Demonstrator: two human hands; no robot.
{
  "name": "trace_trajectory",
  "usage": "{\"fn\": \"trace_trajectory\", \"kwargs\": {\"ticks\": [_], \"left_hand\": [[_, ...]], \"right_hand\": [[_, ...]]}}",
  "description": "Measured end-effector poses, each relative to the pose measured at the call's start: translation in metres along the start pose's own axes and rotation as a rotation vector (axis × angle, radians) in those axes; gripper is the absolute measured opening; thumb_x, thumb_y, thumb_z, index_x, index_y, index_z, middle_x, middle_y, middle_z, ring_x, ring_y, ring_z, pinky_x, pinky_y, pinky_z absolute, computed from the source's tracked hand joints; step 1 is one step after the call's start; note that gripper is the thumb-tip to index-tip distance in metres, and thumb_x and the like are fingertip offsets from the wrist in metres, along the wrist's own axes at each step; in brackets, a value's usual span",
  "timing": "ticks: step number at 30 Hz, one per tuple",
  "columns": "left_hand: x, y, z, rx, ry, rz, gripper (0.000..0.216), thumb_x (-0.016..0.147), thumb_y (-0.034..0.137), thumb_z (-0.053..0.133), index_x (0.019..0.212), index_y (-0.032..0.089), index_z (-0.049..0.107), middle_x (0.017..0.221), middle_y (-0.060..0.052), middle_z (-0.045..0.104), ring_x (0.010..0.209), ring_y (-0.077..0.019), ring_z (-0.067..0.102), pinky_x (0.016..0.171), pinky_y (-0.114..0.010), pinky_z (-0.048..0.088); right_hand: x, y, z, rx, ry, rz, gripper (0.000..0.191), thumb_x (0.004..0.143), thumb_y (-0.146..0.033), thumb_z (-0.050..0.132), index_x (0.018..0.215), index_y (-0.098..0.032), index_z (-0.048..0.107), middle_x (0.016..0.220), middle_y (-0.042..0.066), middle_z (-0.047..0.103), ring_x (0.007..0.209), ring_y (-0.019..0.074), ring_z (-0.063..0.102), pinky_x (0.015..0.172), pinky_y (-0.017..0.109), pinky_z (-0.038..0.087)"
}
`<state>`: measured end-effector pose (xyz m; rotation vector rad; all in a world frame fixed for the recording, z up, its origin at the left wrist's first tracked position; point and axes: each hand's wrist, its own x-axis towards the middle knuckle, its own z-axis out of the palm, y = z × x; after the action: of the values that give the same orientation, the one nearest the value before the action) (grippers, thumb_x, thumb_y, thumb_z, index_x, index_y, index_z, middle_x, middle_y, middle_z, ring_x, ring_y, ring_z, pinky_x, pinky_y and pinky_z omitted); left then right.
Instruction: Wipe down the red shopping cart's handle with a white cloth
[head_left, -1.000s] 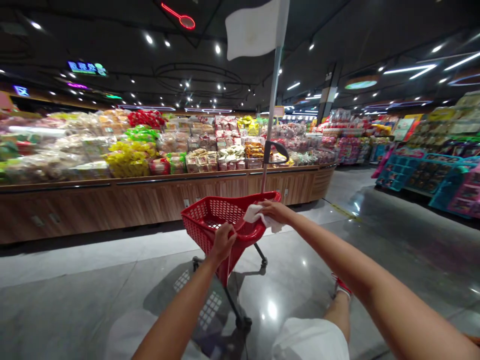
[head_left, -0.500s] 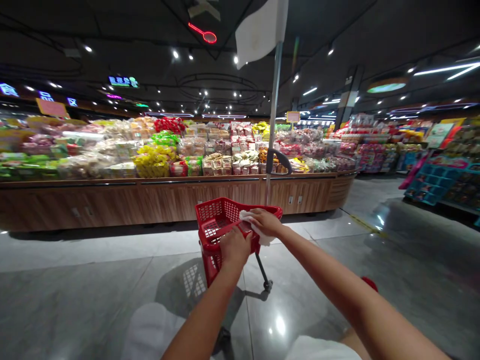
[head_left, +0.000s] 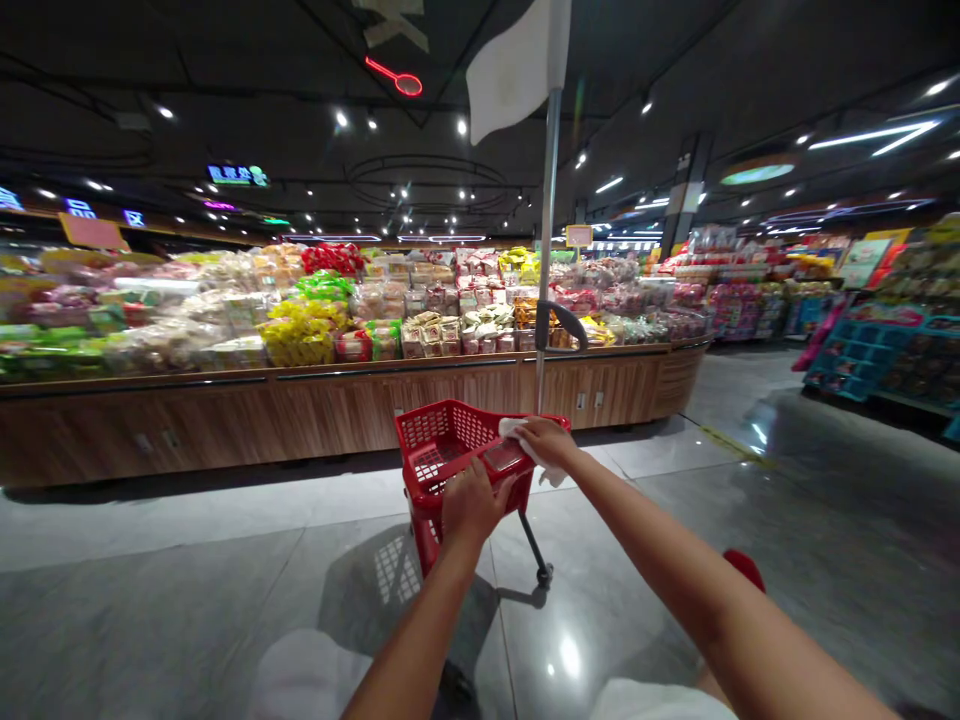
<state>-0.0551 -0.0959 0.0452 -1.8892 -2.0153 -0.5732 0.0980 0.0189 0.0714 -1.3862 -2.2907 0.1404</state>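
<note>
Cart [head_left: 435, 440] is standing dead centre, snack counter [head_left: 300, 405] at 12 o'clock; left hand [head_left: 471, 505] is gripping its rim at 6 o'clock. Right hand [head_left: 549, 442] is clutching white cloth [head_left: 511, 428] against the rim at 3 o'clock.

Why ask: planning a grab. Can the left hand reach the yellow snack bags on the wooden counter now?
Probably not: the left hand grips the red plastic basket cart, and the yellow snack bags lie far beyond it.

Glossy grey tile floor [head_left: 187, 600] bounces the ceiling spotlights [head_left: 341, 118] all over. A long wood-panelled display counter [head_left: 300, 410] runs across the back, piled with bagged snacks [head_left: 300, 330]. Dark ceiling, blue crate racks [head_left: 862, 355] far right, neon sign [head_left: 236, 175] upper left.
</note>
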Motion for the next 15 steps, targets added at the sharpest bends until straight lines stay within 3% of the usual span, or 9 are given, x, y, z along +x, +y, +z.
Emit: {"fn": "trace_trajectory", "kwargs": {"ticks": [2, 5, 10, 15], "left_hand": [[-0.002, -0.002, 0.001, 0.018, 0.023, -0.01, 0.064, 0.09, 0.057, 0.035, 0.116, 0.003, 0.056, 0.089, -0.018, 0.068, 0.086, -0.0284, 0.064, 0.075, -0.036, 0.044], [-0.001, -0.004, 0.004, 0.039, 0.063, -0.024, 0.064, 0.091, 0.056, 0.033, 0.116, 0.003, 0.057, 0.088, -0.018, 0.069, 0.084, -0.0286, 0.064, 0.073, -0.036, 0.044], [0.003, -0.009, 0.007, 0.059, 0.088, -0.032, 0.054, 0.095, 0.047, 0.026, 0.104, 0.008, 0.062, 0.083, -0.016, 0.069, 0.078, -0.0271, 0.065, 0.069, -0.036, 0.043], [0.008, -0.014, 0.007, 0.044, 0.09, 0.0, 0.049, 0.097, 0.038, 0.022, 0.097, 0.011, 0.062, 0.082, -0.014, 0.068, 0.076, -0.0254, 0.064, 0.068, -0.035, 0.041]], "right_hand": [[-0.003, 0.016, -0.003, -0.021, 0.039, 0.068, 0.038, 0.096, -0.043, 0.037, 0.107, -0.028, 0.069, 0.108, 0.002, 0.069, 0.097, 0.0191, 0.062, 0.089, 0.031, 0.041], [-0.012, 0.017, -0.002, -0.038, 0.064, -0.012, 0.035, 0.093, -0.049, 0.041, 0.113, -0.034, 0.066, 0.113, -0.001, 0.067, 0.101, 0.0187, 0.06, 0.094, 0.033, 0.038], [-0.023, -0.021, 0.009, -0.029, 0.102, -0.2, 0.031, 0.091, -0.039, 0.049, 0.117, -0.033, 0.064, 0.127, 0.002, 0.057, 0.114, 0.0217, 0.051, 0.098, 0.036, 0.036], [-0.025, -0.047, 0.018, 0.001, 0.104, -0.374, 0.037, 0.091, -0.028, 0.049, 0.127, -0.032, 0.056, 0.13, 0.002, 0.055, 0.114, 0.0206, 0.051, 0.097, 0.034, 0.037]]}}
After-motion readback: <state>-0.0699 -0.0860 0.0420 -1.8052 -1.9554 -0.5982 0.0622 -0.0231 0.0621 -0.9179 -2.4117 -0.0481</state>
